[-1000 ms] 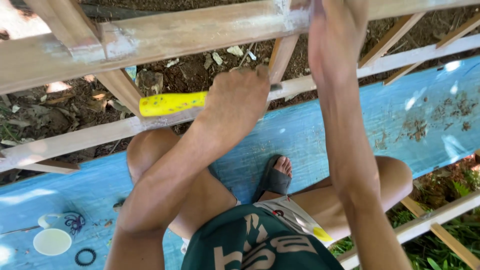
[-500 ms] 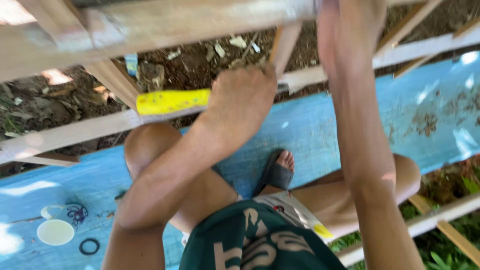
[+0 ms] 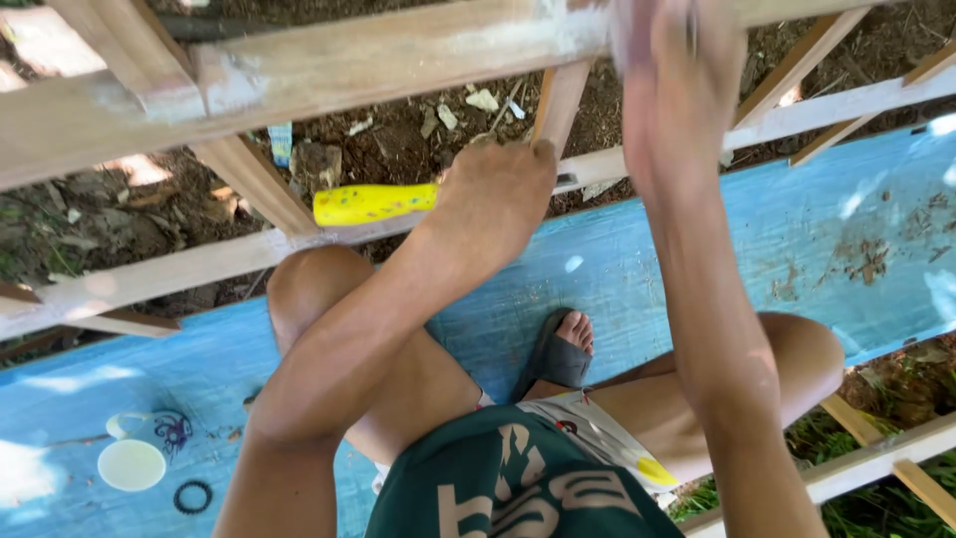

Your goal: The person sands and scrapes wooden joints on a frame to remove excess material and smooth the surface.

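A handled tool [image 3: 373, 203] lies across a lower rail [image 3: 199, 264], below the top beam [image 3: 349, 55], above the plank [image 3: 697, 259].

Glossy yellow plastic tool handle with faint speckles [image 3: 373, 203] in the left hand [image 3: 495, 199], pale bare rough-sawn wooden rail [image 3: 329, 62] under the right hand [image 3: 677, 95], matt scuffed blue-painted plank [image 3: 697, 249] below both

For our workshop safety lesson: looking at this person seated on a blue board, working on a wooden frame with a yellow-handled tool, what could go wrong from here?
1. The left hand grips the yellow-handled tool close to the pale wooden rail where the right hand presses; a slip might strike those fingers.
2. The raw timber looks rough, so splinters are likely for bare hands.
3. The foot in a grey open sandal lies under the work; a dropped tool could hit the toes.
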